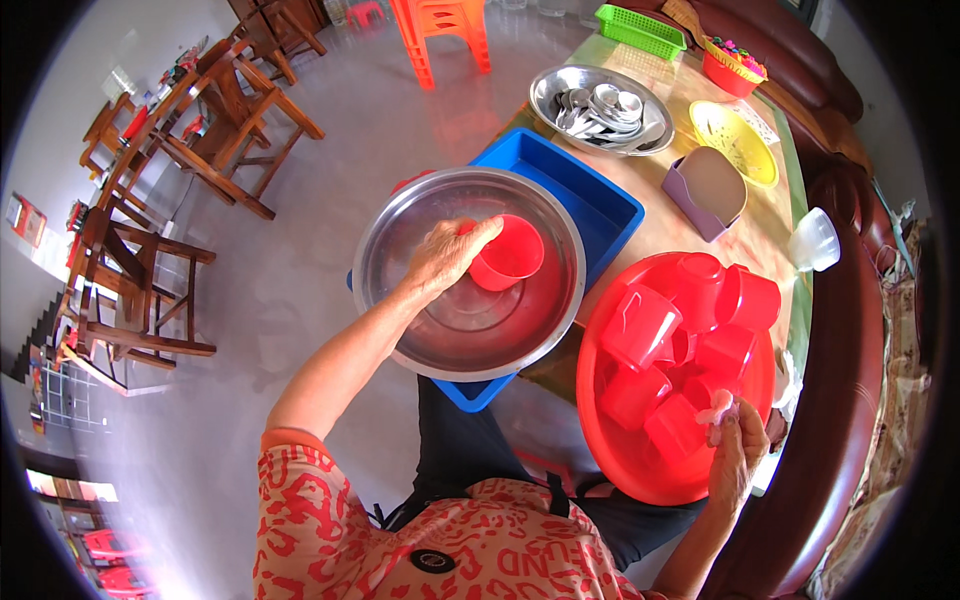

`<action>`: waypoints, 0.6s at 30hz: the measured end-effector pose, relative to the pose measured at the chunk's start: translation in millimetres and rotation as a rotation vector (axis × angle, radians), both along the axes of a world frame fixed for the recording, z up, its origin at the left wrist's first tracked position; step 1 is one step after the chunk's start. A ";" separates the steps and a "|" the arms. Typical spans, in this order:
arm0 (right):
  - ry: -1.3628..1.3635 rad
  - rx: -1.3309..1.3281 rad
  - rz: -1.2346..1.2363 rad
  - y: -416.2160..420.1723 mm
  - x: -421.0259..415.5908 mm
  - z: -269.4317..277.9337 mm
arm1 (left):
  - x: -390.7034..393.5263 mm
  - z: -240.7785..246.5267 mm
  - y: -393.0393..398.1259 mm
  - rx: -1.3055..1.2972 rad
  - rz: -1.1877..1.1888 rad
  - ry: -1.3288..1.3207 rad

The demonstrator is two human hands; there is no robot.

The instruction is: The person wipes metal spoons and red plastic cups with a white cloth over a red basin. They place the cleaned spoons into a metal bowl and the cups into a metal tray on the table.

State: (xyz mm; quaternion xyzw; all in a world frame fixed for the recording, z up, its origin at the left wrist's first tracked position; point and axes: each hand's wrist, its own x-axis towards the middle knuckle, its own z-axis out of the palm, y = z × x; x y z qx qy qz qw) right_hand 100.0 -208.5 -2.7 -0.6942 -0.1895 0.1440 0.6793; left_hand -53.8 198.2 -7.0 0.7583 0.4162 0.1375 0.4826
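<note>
My left hand (444, 259) grips a red plastic mug (504, 262) by one side, at its handle or rim; I cannot tell which. The mug is over a wide stainless steel basin (435, 330), tilted so that I see inside it. That basin rests on a blue plastic tray (600, 206). To the right is a large red plastic basin (600, 442) with several red mugs (641, 326) heaped in it. At its near right rim, my right hand (739, 442) pinches a small crumpled whitish tissue or cloth (720, 409).
Farther along the stone-topped table (645, 187) stand a metal bowl of spoons and small dishes (652, 142), a purple holder (694, 195), a yellow colander (727, 139) and a green basket (637, 34). Stacked clear cups (814, 240) sit near a leather sofa (840, 360). Wooden chairs (225, 112) stand left.
</note>
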 end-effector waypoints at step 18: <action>-0.068 -0.125 -0.118 -7.0 6.5 8.1 | -5.4 25.8 -15.1 0.605 0.198 -0.109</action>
